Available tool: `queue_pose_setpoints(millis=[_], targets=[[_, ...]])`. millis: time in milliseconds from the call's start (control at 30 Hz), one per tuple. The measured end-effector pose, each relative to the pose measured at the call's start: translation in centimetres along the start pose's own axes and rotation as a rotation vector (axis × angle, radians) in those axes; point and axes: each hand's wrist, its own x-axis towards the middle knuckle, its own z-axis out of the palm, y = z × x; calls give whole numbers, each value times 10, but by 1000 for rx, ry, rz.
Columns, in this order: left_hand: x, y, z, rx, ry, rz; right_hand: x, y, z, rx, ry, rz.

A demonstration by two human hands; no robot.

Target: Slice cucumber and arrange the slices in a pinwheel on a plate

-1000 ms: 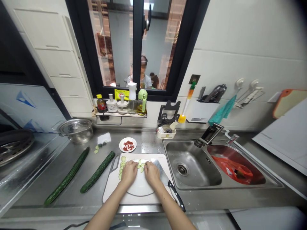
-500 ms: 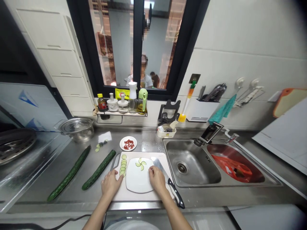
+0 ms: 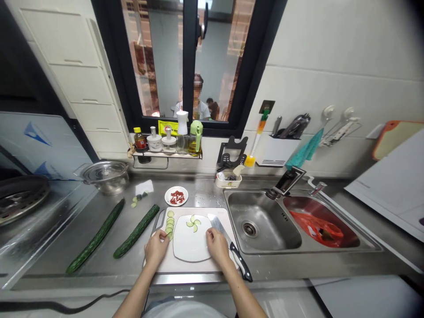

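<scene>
On the pale cutting board [image 3: 195, 267] lies a white square plate [image 3: 189, 248]. Several thin cucumber pieces [image 3: 193, 223] form a pinwheel near its far edge. My left hand [image 3: 157, 248] is closed in a pinch at the near end of a row of overlapping cucumber slices [image 3: 170, 221], left of the plate; one slice seems to be between its fingertips. At the plate's right edge, my right hand [image 3: 217, 246] has curled fingers pressed together; what they hold, if anything, is hidden. A black-handled knife [image 3: 241, 261] lies right of the plate, its blade partly under that hand.
Two whole cucumbers [image 3: 137, 232] lie left of the board. Behind it is a small dish [image 3: 176, 203] of red bits. A double sink [image 3: 265, 252] with a faucet is on the right. A lidded pot [image 3: 107, 179] stands back left, below a condiment rack [image 3: 165, 155].
My left hand's fingers, spread toward the slices before, have come together in a pinch at the row's near end. My right hand stays at the plate's right edge. The view has shifted slightly.
</scene>
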Motion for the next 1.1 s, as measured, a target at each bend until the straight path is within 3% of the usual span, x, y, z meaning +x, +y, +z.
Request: queue_pose_setpoints(millis=[133,300,500,700,833,1000,1100], targets=[[2,8,-5,-351,2,18,3,-2,-4,24,19,-17],[-1,51,-32,-818,-62,94,16,-28,-22,150,33,-66],[-15,101,-57,-898,-156,214,35,-71,-41,527,-32,-235],[-20,118,-55,-862,-194,391,44,-83,-45,633,-114,-372],[-21,118,-52,-904,-181,248,48,-80,-44,667,-51,-301],[-24,116,-48,-1041,-580,-92,50,-78,-43,662,-43,-321],[-20,118,-46,-1103,-673,-142,50,-77,-42,641,-47,-343]])
